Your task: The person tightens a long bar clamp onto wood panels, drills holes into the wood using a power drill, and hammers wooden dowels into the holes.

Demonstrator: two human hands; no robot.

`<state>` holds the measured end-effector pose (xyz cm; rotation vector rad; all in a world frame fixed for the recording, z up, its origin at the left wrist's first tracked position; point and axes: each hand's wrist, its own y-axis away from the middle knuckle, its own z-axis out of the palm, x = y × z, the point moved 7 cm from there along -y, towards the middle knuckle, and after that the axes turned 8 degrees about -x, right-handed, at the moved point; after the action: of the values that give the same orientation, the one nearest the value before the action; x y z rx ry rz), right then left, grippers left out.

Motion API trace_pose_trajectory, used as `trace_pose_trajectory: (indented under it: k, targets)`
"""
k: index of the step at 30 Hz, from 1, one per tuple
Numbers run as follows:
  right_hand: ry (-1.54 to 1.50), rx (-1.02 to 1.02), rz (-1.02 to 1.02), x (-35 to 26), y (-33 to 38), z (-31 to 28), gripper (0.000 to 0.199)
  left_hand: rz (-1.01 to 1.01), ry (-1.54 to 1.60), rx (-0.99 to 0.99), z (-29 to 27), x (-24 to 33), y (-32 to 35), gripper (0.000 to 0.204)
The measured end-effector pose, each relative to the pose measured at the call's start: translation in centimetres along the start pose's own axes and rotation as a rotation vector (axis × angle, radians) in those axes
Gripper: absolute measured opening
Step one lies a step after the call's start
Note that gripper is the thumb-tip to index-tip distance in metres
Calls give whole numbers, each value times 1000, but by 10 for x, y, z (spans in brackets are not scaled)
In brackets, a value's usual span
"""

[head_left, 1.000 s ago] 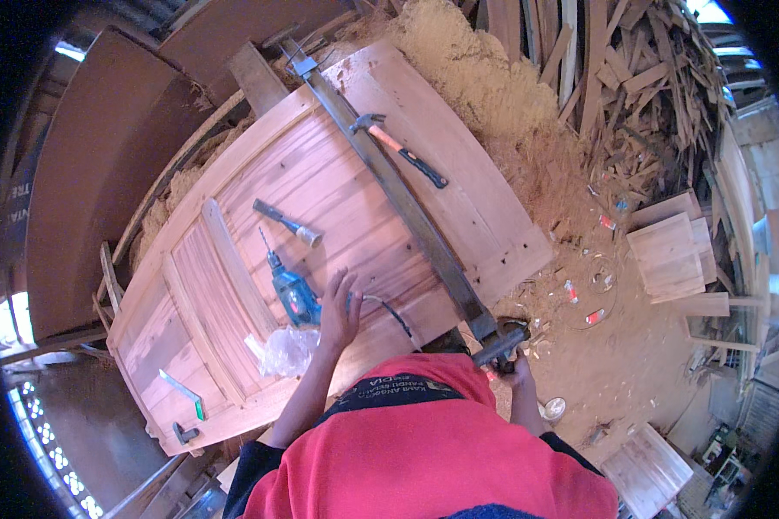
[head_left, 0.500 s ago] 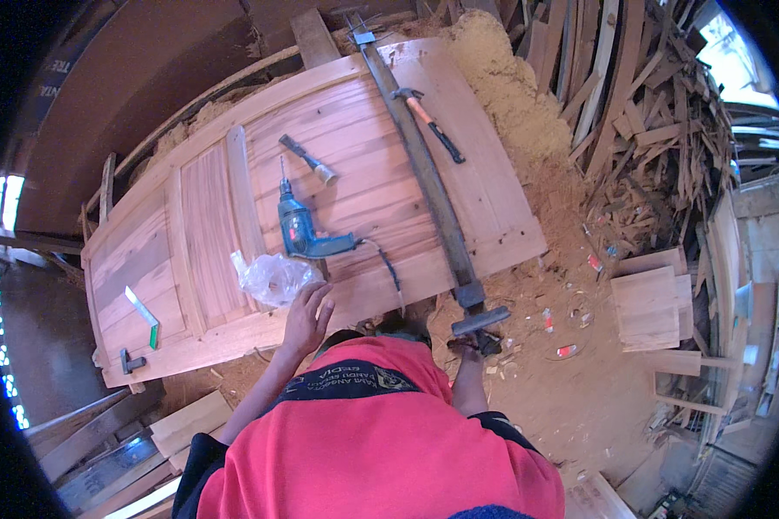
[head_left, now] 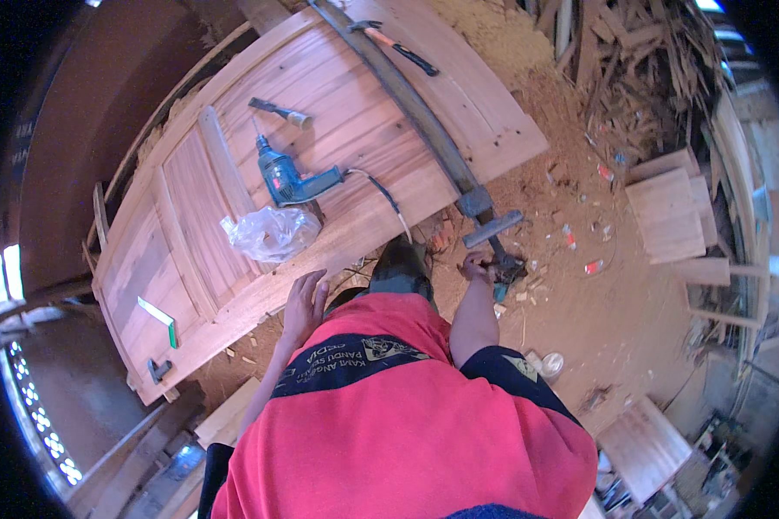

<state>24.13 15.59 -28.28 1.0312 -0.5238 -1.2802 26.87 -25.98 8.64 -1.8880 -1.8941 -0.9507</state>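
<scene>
A long metal bar clamp (head_left: 407,99) lies across a wooden door panel (head_left: 355,208). Its near end sticks out past the panel's front edge, with a crosspiece (head_left: 493,227) there. My right hand (head_left: 476,266) is closed at the dark handle end of this clamp; part of the grip is hard to make out. My left hand (head_left: 303,304) holds nothing, its fingers stretched out, just off the panel's near edge. Closest to it on the panel is a crumpled clear plastic bag (head_left: 271,235). Behind the bag lies a blue power drill (head_left: 290,177) with its cord trailing over the edge.
A chisel (head_left: 281,112), an orange-and-black hammer (head_left: 398,48), a try square with a green handle (head_left: 160,320) and a small dark clamp piece (head_left: 158,371) rest on the panel. Wood offcuts (head_left: 666,212) and sawdust cover the floor at right.
My view has shifted, so the panel and tools sit differently in the picture. My left hand has drawn back from beside the plastic bag. My right hand stays at the clamp's end.
</scene>
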Motion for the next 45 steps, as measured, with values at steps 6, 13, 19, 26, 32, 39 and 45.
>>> trace_pose_trajectory:
  k: [6, 13, 19, 26, 32, 39, 45]
  targets:
    - [-91, 10, -12, 10, -13, -6, 22, 59, -72, -92, 13, 41, -41, 32]
    - [-169, 59, 13, 21, -21, -17, 20, 387, -221, -212, 90, 128, -175, 29]
    - [-197, 91, 75, 27, -34, -22, 21, 512, -372, 46, 149, 208, -319, 33]
    - [-309, 81, 219, -18, -13, -6, 23, 343, -572, 25, 193, 209, -357, 44]
    - [-91, -205, 110, -197, 35, 80, 37, 279, -586, -17, 192, 209, -355, 44]
    - [493, -414, -314, -226, 177, 150, 23, 298, -617, 8, 194, 214, -358, 45]
    - [1097, -1084, -499, -154, 265, 178, 22, 318, -605, 21, 192, 214, -356, 47]
